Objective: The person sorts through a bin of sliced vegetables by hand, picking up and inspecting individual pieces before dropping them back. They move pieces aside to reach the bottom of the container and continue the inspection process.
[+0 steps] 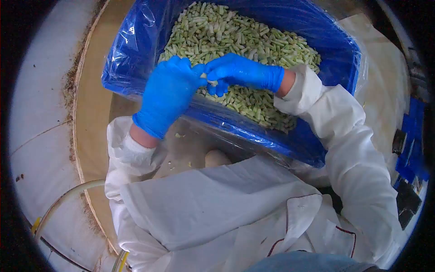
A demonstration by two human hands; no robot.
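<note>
Both hands wear blue gloves and meet over the near left part of a blue bin (337, 54) lined with clear plastic. Many short pale green cut pieces (253, 38) fill the bin. My left hand (170, 93) is closed, its fingertips at a small pale piece (212, 83) between the hands. My right hand (240, 72) pinches at the same piece from the other side, its lower fingers curled. Part of the piece is hidden by the gloved fingers.
A tan curved board (93, 90) runs down the left beside a white surface (41, 81) with dark specks. A yellowish hose (68, 195) bends at the lower left. Small scraps lie on the floor below the bin. Blue items (412, 140) stand at the right edge.
</note>
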